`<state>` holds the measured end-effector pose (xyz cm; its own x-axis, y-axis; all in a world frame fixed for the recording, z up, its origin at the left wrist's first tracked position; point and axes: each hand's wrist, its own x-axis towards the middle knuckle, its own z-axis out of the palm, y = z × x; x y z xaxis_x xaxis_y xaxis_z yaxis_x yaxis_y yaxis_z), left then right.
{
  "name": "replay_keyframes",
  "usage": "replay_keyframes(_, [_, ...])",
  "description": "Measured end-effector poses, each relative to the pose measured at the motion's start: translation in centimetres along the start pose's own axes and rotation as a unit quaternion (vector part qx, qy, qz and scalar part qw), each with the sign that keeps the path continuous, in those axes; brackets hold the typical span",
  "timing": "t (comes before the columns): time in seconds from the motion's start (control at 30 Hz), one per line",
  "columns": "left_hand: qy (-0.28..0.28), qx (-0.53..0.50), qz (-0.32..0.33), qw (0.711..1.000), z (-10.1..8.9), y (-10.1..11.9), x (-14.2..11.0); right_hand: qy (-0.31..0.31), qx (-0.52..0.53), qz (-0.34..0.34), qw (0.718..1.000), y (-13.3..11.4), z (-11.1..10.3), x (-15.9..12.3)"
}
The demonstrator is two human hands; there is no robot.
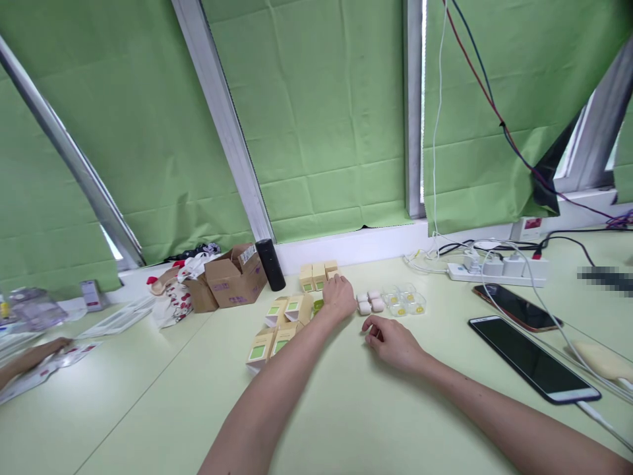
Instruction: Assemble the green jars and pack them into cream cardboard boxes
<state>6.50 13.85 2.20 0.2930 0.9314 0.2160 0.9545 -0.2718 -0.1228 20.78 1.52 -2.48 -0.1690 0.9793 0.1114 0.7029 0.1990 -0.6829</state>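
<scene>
My left hand (339,297) reaches to the right end of a back row of small cream boxes (307,278) with green labels. Its fingers are closed at a small cream box (332,269), mostly hidden behind the hand. More of these boxes (277,323), larger in view, stand in front and to the left, and something green (317,306) shows beside my wrist. My right hand (393,340) rests low over the table, fingers loosely bent and apart, holding nothing. Just beyond it sit several pinkish-white rounded pieces (370,302) and a clear plastic tray (404,300) with yellow spots in its cups.
Two phones (534,359) and a white power strip (499,267) with cables lie at the right. A black cylinder (270,265) and an open cardboard box (235,277) stand at the back left. Another person's hand (57,346) is at the far left over printed sheets.
</scene>
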Motion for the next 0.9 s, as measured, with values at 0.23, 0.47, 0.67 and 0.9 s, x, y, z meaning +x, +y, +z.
replay_keyframes(0.23, [-0.011, -0.022, -0.025, 0.999, 0.4, -0.8, 1.1, -0.003, -0.001, 0.001, 1.0, 0.1, 0.1, 0.0])
replay_keyframes(0.47, [-0.019, -0.037, -0.051, 0.998, 0.6, -0.9, 1.9, -0.003, 0.002, 0.003, 1.0, 0.1, 0.1, 0.0])
replay_keyframes(0.67, [-0.027, -0.049, -0.065, 0.996, 0.7, -0.9, 2.5, -0.006, 0.001, 0.001, 1.0, 0.0, 0.0, -0.1])
replay_keyframes(0.9, [-0.032, -0.055, -0.071, 0.995, 0.8, -1.1, 2.7, -0.008, -0.002, 0.004, 1.0, -0.3, -0.3, -0.2])
